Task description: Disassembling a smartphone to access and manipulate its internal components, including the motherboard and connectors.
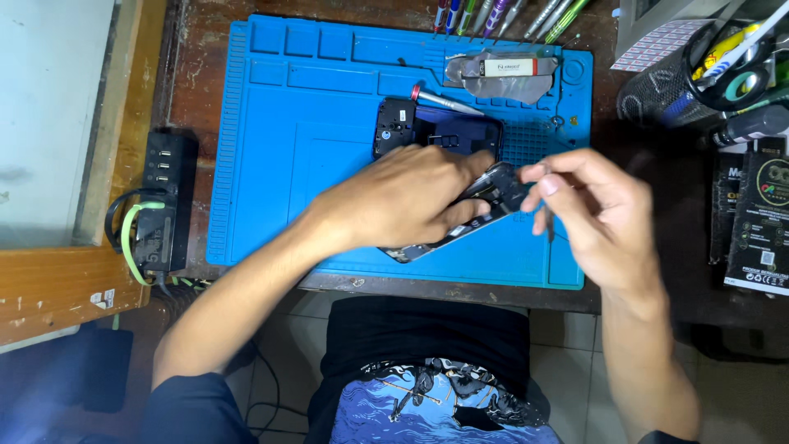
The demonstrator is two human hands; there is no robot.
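Note:
My left hand [403, 197] grips an opened dark phone [493, 193], holding it tilted just above the blue work mat [288, 164]. My right hand [596, 210] is at the phone's upper right end, with thumb and fingertips pinched together against its edge; whether something small sits between them I cannot tell. Behind my left hand lies a dark phone back cover [436, 127] flat on the mat. A screwdriver with a red collar [444, 100] rests just beyond it.
A crumpled silver foil piece with a small white tube [501, 70] lies at the mat's far edge. Pens and tools [509, 15] stand at the back. A mesh tool holder [723, 70] and dark boxes [756, 222] are right. A black charger hub [160, 201] sits left.

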